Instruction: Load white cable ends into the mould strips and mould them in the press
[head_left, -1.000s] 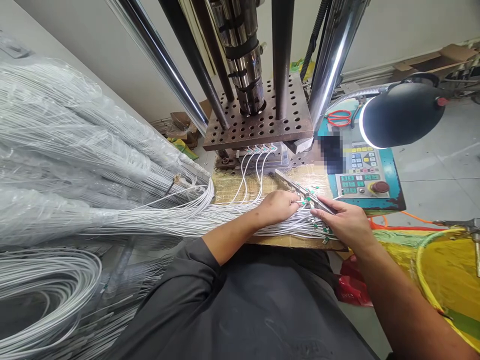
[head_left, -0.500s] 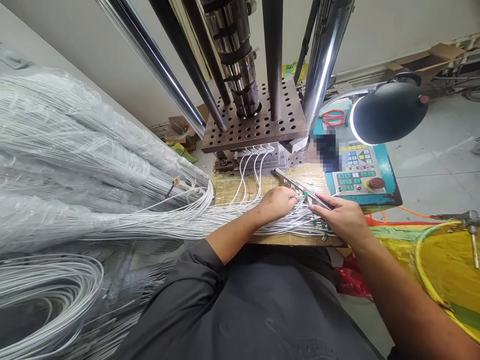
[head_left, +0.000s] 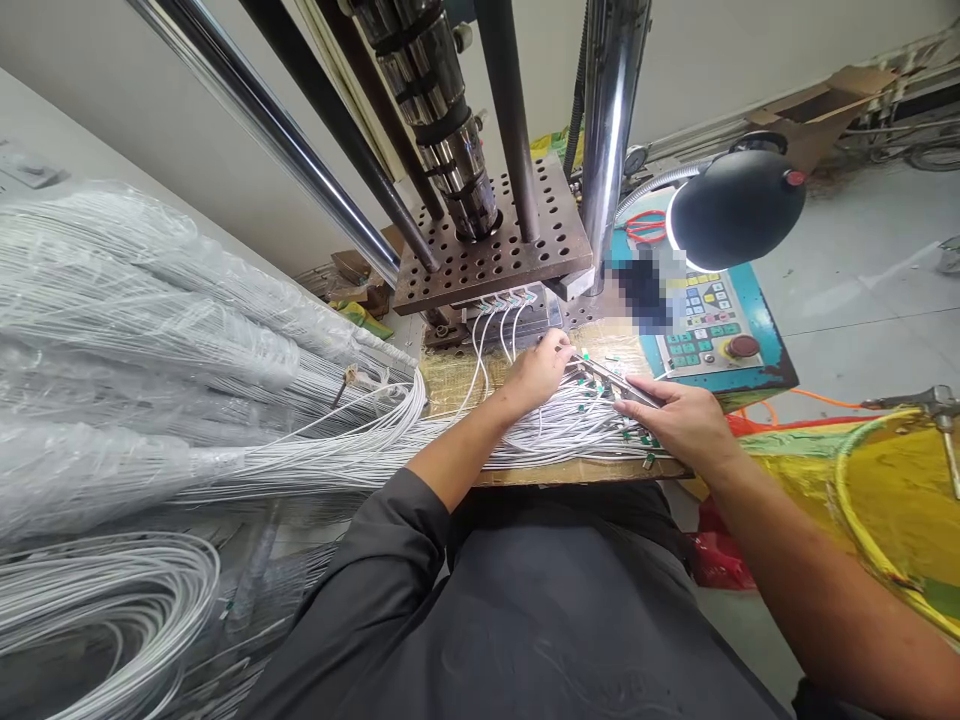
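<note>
My right hand (head_left: 688, 422) grips the near end of a narrow metal bar (head_left: 611, 377), thumb on one side and fingers on the other. At the bar's far end the fingers of my left hand (head_left: 541, 368) are closed on it. Small green-and-metal connector ends lie along and below the bar. Beneath both hands spreads a thick bundle of white cables (head_left: 450, 440), their green ends gathered near my right hand. Behind, several white cables run into a metal mould (head_left: 510, 318) under the press's perforated plate (head_left: 487, 262).
A black lamp (head_left: 739, 210) hangs over the teal control panel (head_left: 757, 320) with its red button. Red-handled scissors (head_left: 645, 228) lie behind it. Plastic-wrapped cable bundles (head_left: 150, 300) fill the left side, above a cable coil (head_left: 112, 620). A yellow hose (head_left: 844, 490) curves at right.
My left hand has moved away from the connectors at the bar's middle to its far end. My right hand still holds the near end. The camera view has shifted slightly.
</note>
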